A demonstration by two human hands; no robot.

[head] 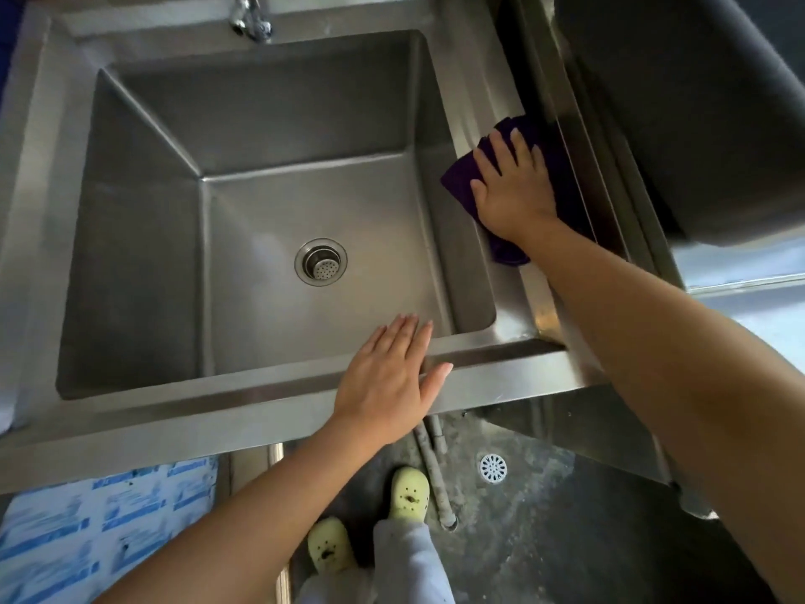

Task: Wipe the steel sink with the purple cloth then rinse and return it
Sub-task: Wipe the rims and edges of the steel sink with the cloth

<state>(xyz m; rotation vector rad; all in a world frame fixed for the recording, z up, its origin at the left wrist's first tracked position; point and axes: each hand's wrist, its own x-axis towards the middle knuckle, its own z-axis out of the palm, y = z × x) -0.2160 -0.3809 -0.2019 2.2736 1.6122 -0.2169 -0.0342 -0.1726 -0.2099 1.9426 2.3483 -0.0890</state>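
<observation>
The steel sink (270,388) fills the view, a deep square basin with a round drain strainer (321,265) in its floor. A dark purple cloth (459,183) lies on the sink's right rim. My right hand (512,189) presses flat on top of the cloth, fingers spread, covering most of it. My left hand (387,381) rests flat on the front rim with fingers straight and together, its fingertips reaching over the basin edge, holding nothing. The basin looks dry and holds nothing.
A chrome tap (250,19) sticks out over the back rim. A large dark bin or tub (697,106) stands close on the right. Below the front edge are my feet in pale yellow clogs (407,494), grey hoses and a floor drain (493,468).
</observation>
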